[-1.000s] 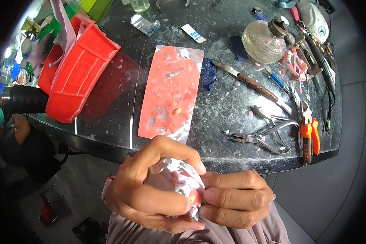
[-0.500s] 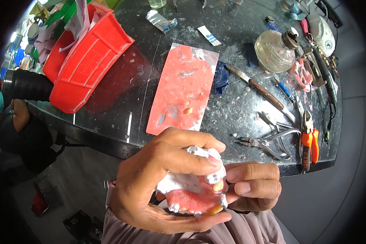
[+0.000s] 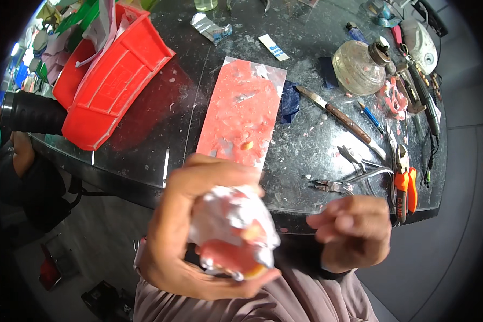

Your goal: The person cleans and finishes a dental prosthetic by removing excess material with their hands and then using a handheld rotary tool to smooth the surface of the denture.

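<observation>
While your left hand (image 3: 169, 241) grips the pink-and-white teeth model (image 3: 220, 225), your right hand (image 3: 357, 233), curled and apart, is too blurred to show whether it holds anything.

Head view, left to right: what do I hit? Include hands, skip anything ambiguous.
Black cylinder → red bin → left hand holding the white-and-pink dental model → right hand → orange-handled cutters.

R fingers (image 3: 361, 206) blurred, dental model (image 3: 212, 219) pt-hidden by L fingers (image 3: 220, 170), jar (image 3: 204, 5) cut off @ top
</observation>
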Tool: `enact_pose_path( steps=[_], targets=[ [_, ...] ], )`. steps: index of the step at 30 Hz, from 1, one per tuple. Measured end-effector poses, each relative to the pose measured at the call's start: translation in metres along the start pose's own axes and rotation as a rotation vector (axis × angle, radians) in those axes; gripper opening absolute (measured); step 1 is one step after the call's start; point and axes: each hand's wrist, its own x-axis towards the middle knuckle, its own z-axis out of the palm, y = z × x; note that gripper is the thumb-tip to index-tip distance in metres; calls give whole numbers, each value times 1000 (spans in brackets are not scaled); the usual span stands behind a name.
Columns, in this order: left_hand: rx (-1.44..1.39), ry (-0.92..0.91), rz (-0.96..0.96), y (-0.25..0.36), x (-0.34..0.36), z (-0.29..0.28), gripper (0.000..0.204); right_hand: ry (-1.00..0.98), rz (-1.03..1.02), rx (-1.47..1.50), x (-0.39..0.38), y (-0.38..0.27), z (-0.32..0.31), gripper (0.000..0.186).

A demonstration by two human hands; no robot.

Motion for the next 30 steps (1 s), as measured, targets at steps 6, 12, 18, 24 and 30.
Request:
enact_pose_path(
  steps=[6, 12, 18, 24, 30],
  targets=[
    [-217, 116, -279, -6, -24, -13, 86, -256, 244, -662, 12, -1, -25, 28],
    [-191, 280, -433, -2, -22, -4, 89, -322, 148, -806, 15, 6, -18, 32],
    [-152, 220, -346, -8, -29, -9, 84, -424, 40, -667, 21, 17, 29, 33],
    [83, 180, -135, -13, -30, -5, 90, -318, 183, -609, 26, 15, 55, 25],
    [89, 170, -12, -18, -32, -8, 77, -265, 225, -586, 24, 13, 61, 22]
  ],
)
